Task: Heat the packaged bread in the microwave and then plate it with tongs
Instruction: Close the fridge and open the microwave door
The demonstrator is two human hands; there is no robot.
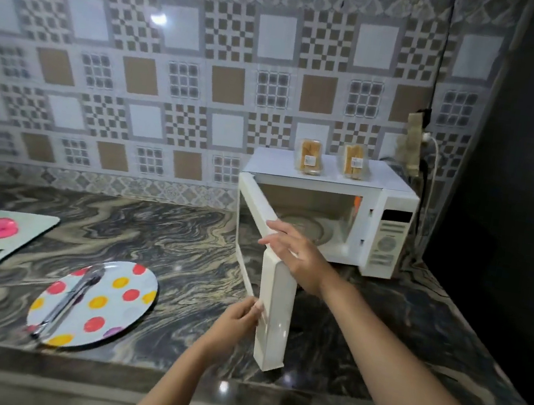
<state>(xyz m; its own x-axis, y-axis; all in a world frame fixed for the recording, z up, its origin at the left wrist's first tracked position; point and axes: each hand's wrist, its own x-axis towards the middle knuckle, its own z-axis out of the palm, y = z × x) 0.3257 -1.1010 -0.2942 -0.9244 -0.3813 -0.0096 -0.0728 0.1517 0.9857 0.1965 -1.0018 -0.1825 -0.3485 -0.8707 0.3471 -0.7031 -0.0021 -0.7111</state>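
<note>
The board [25, 232] on my left runs off the picture's edge, and its print is smeared into blobs of colour. The labels on the two bread packs [309, 162] are too small to read, as are the marks on the panel [388, 241]. The door [273, 311] hides the fingertips of my left hand [236, 319]. The tongs [71, 298] are blurred.

Found no legible text. Noted a white sticker [309, 160] on the left bread package [312, 147] and another on the right bread package [349, 172], atop the microwave [328, 177], right of centre; print too small to read. Markings on the control panel [387, 243], at right, blurred beyond reading.
</note>
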